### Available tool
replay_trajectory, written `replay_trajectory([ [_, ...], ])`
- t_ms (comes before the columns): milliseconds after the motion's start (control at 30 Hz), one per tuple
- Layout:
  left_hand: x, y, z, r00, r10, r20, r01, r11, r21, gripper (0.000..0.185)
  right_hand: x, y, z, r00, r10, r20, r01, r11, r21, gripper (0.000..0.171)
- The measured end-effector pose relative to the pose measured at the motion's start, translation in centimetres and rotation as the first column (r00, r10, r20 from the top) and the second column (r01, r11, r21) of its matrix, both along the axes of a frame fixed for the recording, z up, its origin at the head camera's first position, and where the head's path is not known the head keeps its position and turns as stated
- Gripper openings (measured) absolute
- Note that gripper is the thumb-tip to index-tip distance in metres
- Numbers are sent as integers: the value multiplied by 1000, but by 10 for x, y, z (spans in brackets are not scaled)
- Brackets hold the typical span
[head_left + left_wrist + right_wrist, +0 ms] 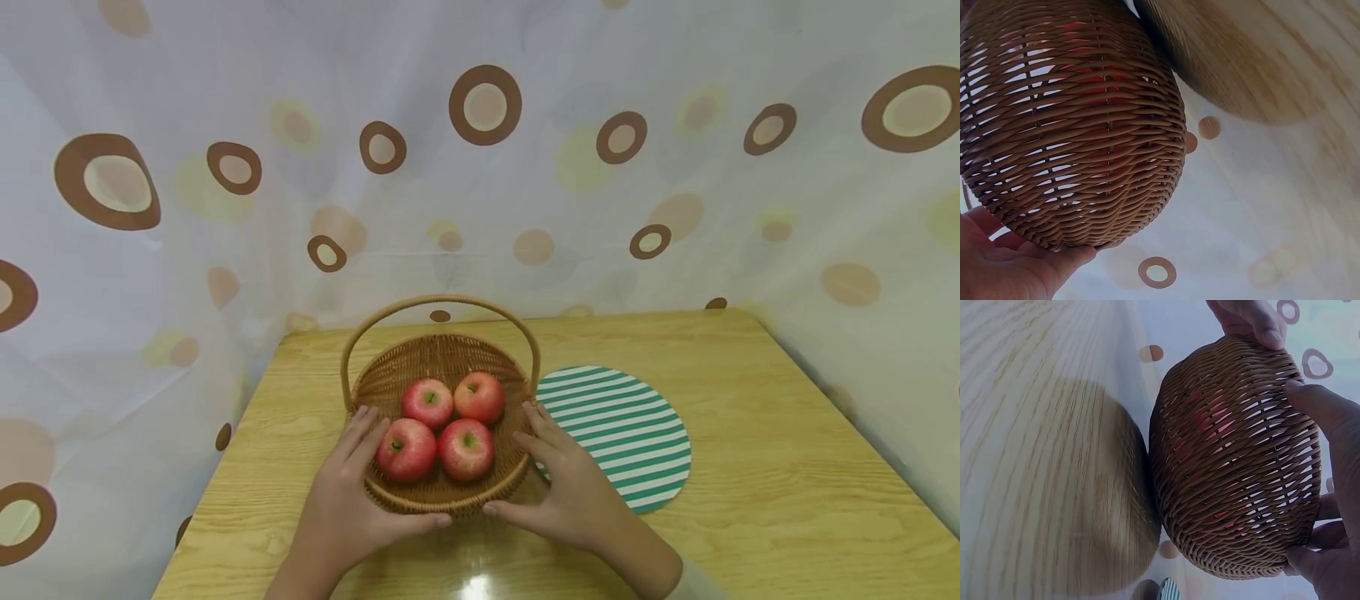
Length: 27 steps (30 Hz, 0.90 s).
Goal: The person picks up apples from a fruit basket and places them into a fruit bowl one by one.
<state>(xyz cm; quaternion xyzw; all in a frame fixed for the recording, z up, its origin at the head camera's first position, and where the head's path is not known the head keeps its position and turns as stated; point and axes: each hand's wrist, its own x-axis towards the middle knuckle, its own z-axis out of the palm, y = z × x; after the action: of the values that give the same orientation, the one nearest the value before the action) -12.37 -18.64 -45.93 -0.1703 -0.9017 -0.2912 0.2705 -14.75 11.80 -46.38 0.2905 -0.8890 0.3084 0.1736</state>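
Observation:
A brown wicker basket (442, 503) with a tall arched handle (441, 297) is at the middle of the wooden table, and several red apples (406, 450) lie inside it. My left hand (347, 493) grips its left rim, the thumb along the near side and the fingers over the edge. On the opposite side my right hand (567, 486) holds the rim in the same way. In the right wrist view both thumbs press against the woven wall (1229, 462), and red shows through the gaps. Whether the basket's underside fully touches the table is hard to tell.
A round mat (626, 433) with green and white stripes lies on the table (787, 467) just right of the basket, partly covered by the right hand. A curtain (525, 183) printed with circles hangs behind and along both sides of the table.

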Motion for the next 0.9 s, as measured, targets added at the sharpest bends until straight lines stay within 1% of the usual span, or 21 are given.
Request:
replay_trajectory([
  [333, -5, 6, -3, 1000, -20, 13, 20, 1000, 13, 122, 0, 7, 0, 1000, -3, -12, 2, 1000, -9, 94],
  [467, -4, 4, -2, 998, -34, 48, 34, 999, -4, 125, 0, 8, 0, 1000, 7, -22, -7, 1000, -1, 90],
  [600, -2, -1, -3, 994, -35, 100, 36, 999, -11, 125, 0, 8, 0, 999, 24, -35, -24, 1000, -3, 85],
  [667, -2, -2, -3, 993, -34, 113, 36, 999, -11, 124, 0, 8, 0, 999, 27, -45, -28, 1000, -3, 83],
  [767, -2, -3, -2, 994, -30, 107, 33, 999, -26, 121, 0, 8, -1, 997, 30, -67, -30, 1000, -7, 81],
  [900, -5, -3, 1, 998, -4, 66, 9, 997, -76, 119, -2, 9, -3, 994, 36, -103, -38, 999, -19, 80],
])
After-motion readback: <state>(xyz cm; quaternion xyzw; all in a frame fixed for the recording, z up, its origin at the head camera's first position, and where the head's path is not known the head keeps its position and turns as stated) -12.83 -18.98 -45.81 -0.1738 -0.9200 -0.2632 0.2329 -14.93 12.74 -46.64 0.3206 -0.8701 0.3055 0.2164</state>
